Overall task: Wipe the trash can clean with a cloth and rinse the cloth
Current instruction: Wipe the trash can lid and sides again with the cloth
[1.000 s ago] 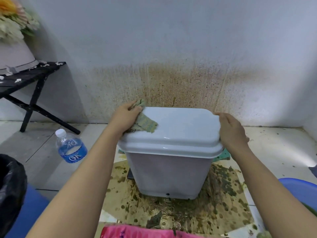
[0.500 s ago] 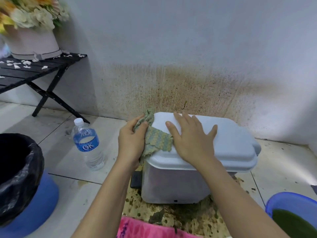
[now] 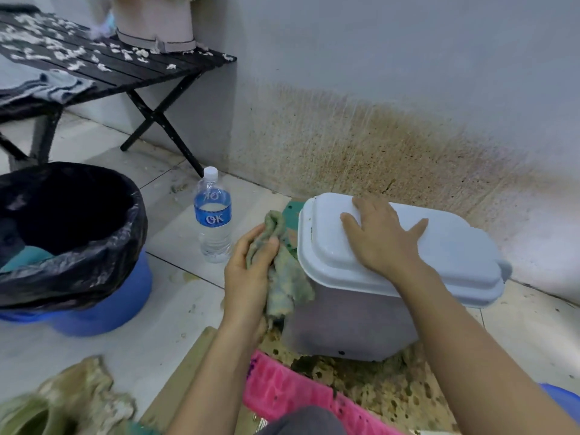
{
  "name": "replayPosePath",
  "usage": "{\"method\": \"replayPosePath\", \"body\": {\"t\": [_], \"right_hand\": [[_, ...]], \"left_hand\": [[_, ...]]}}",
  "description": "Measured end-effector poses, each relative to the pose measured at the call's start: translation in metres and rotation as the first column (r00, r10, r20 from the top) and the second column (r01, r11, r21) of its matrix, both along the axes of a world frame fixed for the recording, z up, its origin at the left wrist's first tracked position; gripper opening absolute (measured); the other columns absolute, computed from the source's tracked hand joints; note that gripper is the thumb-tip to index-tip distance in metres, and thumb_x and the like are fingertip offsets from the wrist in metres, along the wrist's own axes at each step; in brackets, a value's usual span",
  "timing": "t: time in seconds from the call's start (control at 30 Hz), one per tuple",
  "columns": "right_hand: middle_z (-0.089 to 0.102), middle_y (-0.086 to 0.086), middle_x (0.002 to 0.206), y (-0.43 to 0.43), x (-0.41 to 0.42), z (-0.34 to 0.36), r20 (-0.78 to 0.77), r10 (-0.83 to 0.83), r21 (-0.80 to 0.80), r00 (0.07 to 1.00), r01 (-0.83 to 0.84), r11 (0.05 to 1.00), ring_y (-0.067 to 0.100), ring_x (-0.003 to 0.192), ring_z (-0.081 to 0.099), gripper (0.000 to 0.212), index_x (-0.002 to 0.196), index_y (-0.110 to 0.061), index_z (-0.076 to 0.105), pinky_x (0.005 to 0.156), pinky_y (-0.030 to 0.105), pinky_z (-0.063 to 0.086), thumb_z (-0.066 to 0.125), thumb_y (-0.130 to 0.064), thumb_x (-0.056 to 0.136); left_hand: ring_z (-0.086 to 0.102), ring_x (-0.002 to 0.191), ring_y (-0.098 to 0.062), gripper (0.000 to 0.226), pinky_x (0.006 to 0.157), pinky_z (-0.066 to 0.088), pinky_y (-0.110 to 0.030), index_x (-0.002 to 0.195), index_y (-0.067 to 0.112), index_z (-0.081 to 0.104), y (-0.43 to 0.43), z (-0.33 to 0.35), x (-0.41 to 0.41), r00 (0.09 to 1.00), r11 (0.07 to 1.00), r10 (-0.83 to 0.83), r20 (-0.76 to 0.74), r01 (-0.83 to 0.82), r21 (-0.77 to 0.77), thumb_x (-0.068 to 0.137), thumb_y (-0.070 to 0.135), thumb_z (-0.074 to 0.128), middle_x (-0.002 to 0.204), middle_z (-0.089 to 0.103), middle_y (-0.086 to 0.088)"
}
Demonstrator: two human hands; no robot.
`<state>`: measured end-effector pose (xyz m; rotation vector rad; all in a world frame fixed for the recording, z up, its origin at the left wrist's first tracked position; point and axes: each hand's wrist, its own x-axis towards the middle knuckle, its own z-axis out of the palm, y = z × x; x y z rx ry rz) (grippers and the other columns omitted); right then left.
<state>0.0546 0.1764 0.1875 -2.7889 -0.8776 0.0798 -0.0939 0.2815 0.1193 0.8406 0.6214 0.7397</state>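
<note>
A small white trash can (image 3: pixel 351 321) with a closed white lid (image 3: pixel 455 255) stands on a stained floor by the wall. My right hand (image 3: pixel 379 237) lies flat on the lid's left part, fingers spread. My left hand (image 3: pixel 248 274) grips a stained green-yellow cloth (image 3: pixel 282 284) and holds it against the can's left side, just below the lid's rim. Dark specks show along the lid's left edge.
A water bottle (image 3: pixel 215 221) stands left of the can. A blue bucket lined with a black bag (image 3: pixel 62 243) sits at the left. A black folding table (image 3: pixel 103 67) stands against the wall. A pink mat (image 3: pixel 288 394) and another dirty rag (image 3: pixel 84 394) lie near me.
My left hand has brought the cloth down from the lid's top corner to the can's left side. My right hand stays pressed on the lid. The view has swung left.
</note>
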Motion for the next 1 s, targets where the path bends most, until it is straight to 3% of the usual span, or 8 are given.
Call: {"method": "replayPosePath", "body": {"t": [0.1,0.2,0.37,0.43,0.53,0.67,0.83,1.0], "right_hand": [[0.003,-0.015,0.165,0.004,-0.003,-0.006,-0.005,0.008,-0.026,1.0,-0.009,1.0,0.013,0.153,-0.003,0.057,0.156,-0.038,0.013,0.112,0.072,-0.006,0.016,-0.056,0.102],[0.001,-0.018,0.165,0.007,-0.001,-0.008,0.0,0.015,-0.044,1.0,-0.015,0.999,0.013,0.153,-0.006,0.059,0.156,-0.04,0.011,0.112,0.072,-0.007,0.014,-0.06,0.101],[0.001,-0.018,0.165,0.009,0.0,-0.011,0.002,0.018,-0.042,1.0,-0.018,0.999,0.014,0.153,-0.006,0.059,0.156,-0.04,0.011,0.112,0.072,-0.007,0.014,-0.06,0.1],[0.0,-0.018,0.165,0.008,0.0,-0.012,0.005,0.014,-0.043,1.0,-0.013,0.999,0.014,0.153,-0.006,0.059,0.156,-0.04,0.011,0.112,0.072,-0.006,0.015,-0.06,0.1],[0.0,-0.018,0.165,0.008,-0.001,-0.012,0.016,0.007,-0.048,1.0,-0.007,0.999,0.014,0.153,-0.005,0.059,0.156,-0.041,0.012,0.113,0.071,-0.005,0.015,-0.061,0.1],[0.002,-0.018,0.165,0.01,0.001,-0.011,0.03,-0.006,-0.04,1.0,0.007,0.999,0.013,0.153,-0.004,0.06,0.155,-0.04,0.013,0.113,0.07,-0.004,0.015,-0.061,0.1],[0.001,-0.018,0.165,0.011,-0.001,-0.013,0.02,-0.005,-0.049,1.0,0.006,0.999,0.013,0.153,-0.004,0.06,0.156,-0.04,0.013,0.114,0.069,-0.004,0.014,-0.061,0.1],[0.001,-0.017,0.165,0.012,-0.001,-0.011,0.015,-0.005,-0.049,1.0,0.005,0.999,0.013,0.153,-0.005,0.06,0.156,-0.04,0.012,0.114,0.07,-0.004,0.014,-0.061,0.099]], "left_hand": [[0.064,0.099,0.002,0.017,0.089,0.046,-0.013,0.104,0.02,0.078,-0.013,0.005,0.008,0.979,0.816,0.09,-0.185,0.033,0.577,0.088,0.022,0.073,0.105,0.072,0.002],[0.057,0.087,0.009,0.015,0.078,0.037,-0.002,0.101,0.017,0.079,0.002,0.011,0.032,0.936,0.645,0.227,-0.267,0.06,0.761,0.089,0.023,0.071,0.098,0.069,0.006],[0.061,0.071,-0.027,0.026,0.061,0.04,-0.029,0.071,0.014,0.071,0.049,0.022,0.095,0.861,0.641,0.22,-0.458,0.227,0.733,0.092,0.027,0.062,0.076,0.07,-0.012],[0.054,0.065,-0.025,0.034,0.06,0.039,-0.03,0.066,0.004,0.062,0.046,0.021,0.099,0.856,0.654,0.227,-0.465,0.219,0.724,0.092,0.026,0.061,0.073,0.065,-0.018],[0.055,0.081,-0.011,0.015,0.073,0.045,-0.028,0.087,0.021,0.073,0.02,0.018,0.063,0.878,0.685,0.222,-0.424,0.168,0.709,0.094,0.03,0.062,0.096,0.061,0.0],[0.054,0.096,-0.002,0.034,0.082,0.046,-0.027,0.121,0.03,0.068,-0.019,0.018,0.017,0.892,0.646,0.187,-0.411,0.204,0.736,0.095,0.049,0.055,0.115,0.049,0.012],[0.056,0.094,-0.005,0.028,0.084,0.047,-0.027,0.116,0.021,0.072,-0.004,0.015,0.033,0.895,0.709,0.202,-0.397,0.146,0.69,0.094,0.036,0.063,0.11,0.055,0.008],[0.057,0.107,-0.017,0.026,0.081,0.04,-0.028,0.119,0.025,0.07,0.031,0.029,0.077,0.815,0.68,0.2,-0.544,0.284,0.676,0.097,0.034,0.06,0.121,0.055,0.003]]}}
